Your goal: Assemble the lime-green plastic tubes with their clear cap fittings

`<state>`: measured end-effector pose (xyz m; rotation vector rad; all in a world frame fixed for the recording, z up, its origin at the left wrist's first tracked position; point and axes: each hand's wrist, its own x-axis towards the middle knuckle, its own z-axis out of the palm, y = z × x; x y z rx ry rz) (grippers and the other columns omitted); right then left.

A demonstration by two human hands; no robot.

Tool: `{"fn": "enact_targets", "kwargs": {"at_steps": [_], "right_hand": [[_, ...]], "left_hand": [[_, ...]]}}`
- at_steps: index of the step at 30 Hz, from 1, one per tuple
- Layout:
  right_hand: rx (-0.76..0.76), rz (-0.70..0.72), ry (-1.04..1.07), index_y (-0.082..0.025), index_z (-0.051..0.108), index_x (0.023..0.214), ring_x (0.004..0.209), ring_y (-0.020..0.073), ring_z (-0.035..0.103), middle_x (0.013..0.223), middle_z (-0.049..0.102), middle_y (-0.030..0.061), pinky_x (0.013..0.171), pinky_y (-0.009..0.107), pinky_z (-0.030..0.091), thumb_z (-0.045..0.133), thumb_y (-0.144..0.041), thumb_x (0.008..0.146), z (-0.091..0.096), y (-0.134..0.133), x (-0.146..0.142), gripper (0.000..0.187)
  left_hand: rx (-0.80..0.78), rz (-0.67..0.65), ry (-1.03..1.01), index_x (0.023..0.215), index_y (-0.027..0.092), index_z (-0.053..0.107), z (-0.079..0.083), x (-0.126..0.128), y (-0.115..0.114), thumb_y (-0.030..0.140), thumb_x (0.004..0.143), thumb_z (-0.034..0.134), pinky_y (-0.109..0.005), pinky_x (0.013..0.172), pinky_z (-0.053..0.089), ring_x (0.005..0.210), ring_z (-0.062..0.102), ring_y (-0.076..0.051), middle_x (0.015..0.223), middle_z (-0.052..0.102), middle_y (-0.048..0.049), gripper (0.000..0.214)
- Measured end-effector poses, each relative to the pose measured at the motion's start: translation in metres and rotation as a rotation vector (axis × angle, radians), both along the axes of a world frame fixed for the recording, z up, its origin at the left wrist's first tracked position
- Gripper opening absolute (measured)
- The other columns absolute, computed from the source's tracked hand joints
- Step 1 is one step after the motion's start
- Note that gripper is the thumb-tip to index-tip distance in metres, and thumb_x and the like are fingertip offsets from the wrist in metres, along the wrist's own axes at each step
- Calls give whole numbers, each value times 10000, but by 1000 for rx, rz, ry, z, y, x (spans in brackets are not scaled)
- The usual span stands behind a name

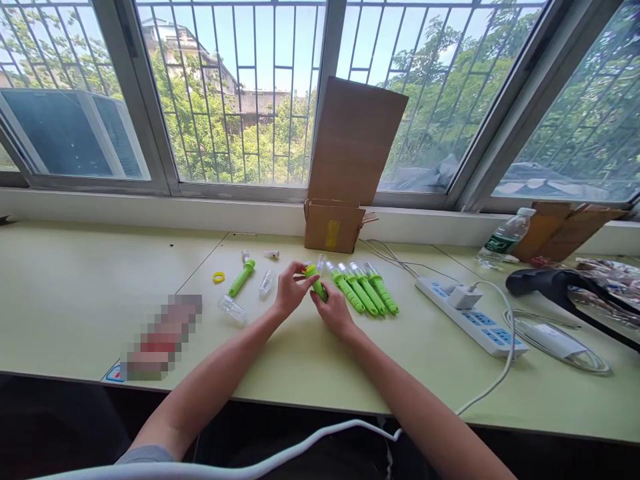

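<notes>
My right hand (pixel 335 310) is wrapped round a green plastic tube (pixel 318 287), which looks like a toy torch handle, and holds it tilted above the table. At its upper end sits a yellow ring (pixel 310 269), pinched by the fingers of my left hand (pixel 291 290). Right of my hands, several green handles with clear tops (pixel 367 293) lie side by side. On the left lie another green handle (pixel 242 278), a loose yellow ring (pixel 219 277) and clear plastic covers (pixel 233 309). One more clear cover (pixel 321 262) stands just behind my hands.
An open cardboard box (pixel 330 227) stands against the windowsill. To the right are a white power strip (pixel 470 317) with cables, a water bottle (pixel 506 237) and a black curved object (pixel 555 283). A blurred-out item (pixel 163 339) lies by the table's front edge.
</notes>
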<state>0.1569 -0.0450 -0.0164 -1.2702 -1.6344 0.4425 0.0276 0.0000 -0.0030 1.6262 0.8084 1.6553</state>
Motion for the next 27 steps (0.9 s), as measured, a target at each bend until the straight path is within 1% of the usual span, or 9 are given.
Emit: {"fn": "enact_targets", "kwargs": {"at_steps": [3, 6, 9, 13, 17, 20, 23, 27], "right_hand": [[16, -11, -36, -210, 627, 892, 580, 181, 500, 670, 605, 24, 583, 302, 406, 539, -341, 818, -1, 0, -1, 174], [2, -8, -31, -201, 619, 888, 590, 177, 486, 667, 599, 20, 584, 292, 384, 527, -341, 819, -2, 1, -1, 182], [-28, 8, -1, -188, 603, 834, 574, 157, 461, 639, 574, 6, 558, 273, 359, 540, -362, 809, -4, 2, 0, 187], [-83, 51, 91, -183, 571, 779, 526, 132, 427, 575, 510, -21, 497, 251, 320, 573, -413, 795, -5, 3, -1, 231], [-158, 112, 214, -196, 537, 755, 448, 112, 405, 506, 466, -46, 440, 240, 309, 598, -458, 789, -4, 1, -4, 271], [-231, 168, 320, -207, 509, 754, 384, 97, 379, 471, 438, -66, 385, 232, 291, 620, -482, 774, -3, -1, -6, 297], [-285, 218, 400, -211, 500, 765, 345, 85, 362, 463, 434, -77, 340, 224, 267, 646, -492, 753, -1, -3, -7, 318], [-319, 251, 465, -208, 498, 768, 317, 67, 343, 474, 443, -84, 304, 209, 240, 664, -498, 735, 3, -6, -8, 336]], "left_hand": [[12, 15, 21, 804, 181, 551, 0, 0, 0, 440, 675, 766, -364, 741, 618, 810, 651, -147, 884, 639, -27, 361], [18, 19, 38, 810, 182, 554, -1, -1, -1, 439, 683, 760, -349, 712, 622, 799, 647, -144, 881, 632, -26, 353], [27, 29, 46, 817, 181, 560, 0, -1, -1, 440, 682, 761, -334, 691, 624, 785, 643, -138, 869, 624, -22, 355], [42, 49, 45, 808, 176, 561, 2, -2, -2, 443, 691, 751, -320, 677, 624, 768, 636, -132, 828, 616, -13, 348], [48, 58, 46, 799, 175, 556, 2, -2, -1, 440, 700, 744, -313, 662, 624, 755, 631, -130, 798, 609, -10, 340], [48, 64, 44, 797, 176, 557, 2, -2, -1, 440, 676, 764, -312, 651, 624, 748, 628, -131, 790, 604, -7, 357], [49, 58, 37, 793, 175, 554, 2, -2, -1, 437, 660, 777, -309, 649, 623, 743, 626, -127, 790, 601, -5, 369], [54, 47, 29, 797, 173, 553, 2, -3, -1, 437, 660, 777, -307, 653, 620, 750, 623, -125, 800, 598, -6, 372]]}}
